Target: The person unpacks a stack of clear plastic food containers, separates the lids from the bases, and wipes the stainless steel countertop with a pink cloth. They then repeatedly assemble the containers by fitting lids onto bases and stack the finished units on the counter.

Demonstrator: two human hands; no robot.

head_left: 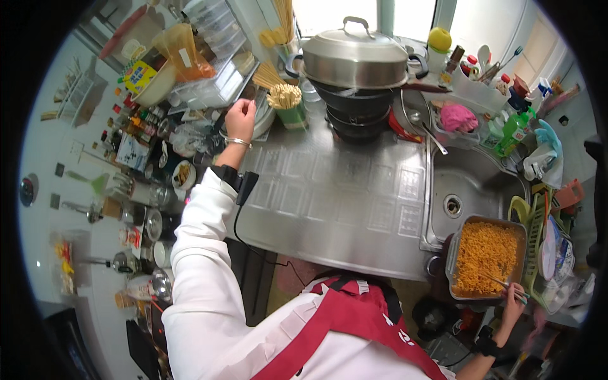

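My left hand (240, 118) reaches to the far left of the steel counter, its fingers curled closed. It is beside a stack of white plates (263, 121) and a green holder (292, 116) full of wooden sticks; what it grips, if anything, is hidden. At the lower right, my right hand (512, 305) grips a pair of chopsticks (496, 279). Their tips rest in orange-brown noodles (484, 253), which fill a rectangular grey tray (452, 260) just below the sink.
A lidded steel pot (354, 60) stands on a black burner (358, 123) at the back. The sink (472, 180) lies right of the counter (329, 196). A green dish rack (538, 244) borders the tray. Bottles and jars crowd the left side, and a black cable (235, 221) hangs from my left wrist.
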